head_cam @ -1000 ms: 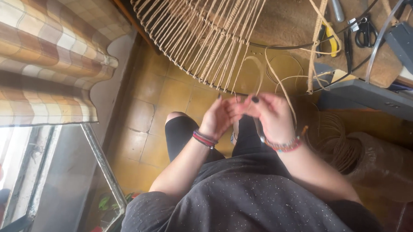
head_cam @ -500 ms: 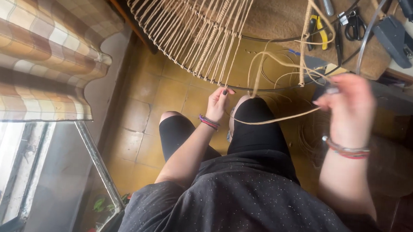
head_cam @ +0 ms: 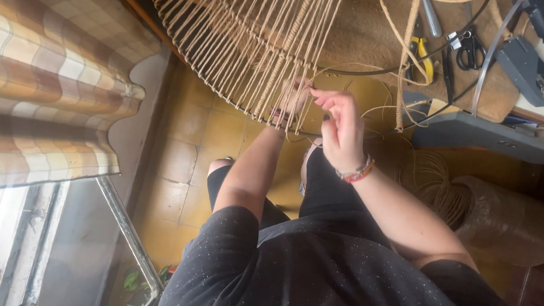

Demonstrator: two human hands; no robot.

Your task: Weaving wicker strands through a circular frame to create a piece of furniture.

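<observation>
A round wire frame (head_cam: 225,99) wrapped with many tan cord strands (head_cam: 252,42) hangs over my lap at top centre. My left hand (head_cam: 294,97) reaches up to its lower rim and sits partly hidden behind the strands; its grip cannot be made out. Just to the right, my right hand (head_cam: 340,128), with a beaded bracelet at the wrist, has its fingers pinched on a thin loose cord (head_cam: 405,52) that loops up to the right. The two hands nearly touch.
A grey shelf edge (head_cam: 487,135) at right carries black scissors (head_cam: 469,48) and yellow-handled pliers (head_cam: 424,62). A big roll of cord (head_cam: 501,218) lies on the tiled floor (head_cam: 180,149). A checked curtain (head_cam: 48,94) and a metal window bar (head_cam: 128,232) are at left.
My right hand, which had pulled the cord out far to the right, has come back to the frame rim. My left hand has risen behind the strands.
</observation>
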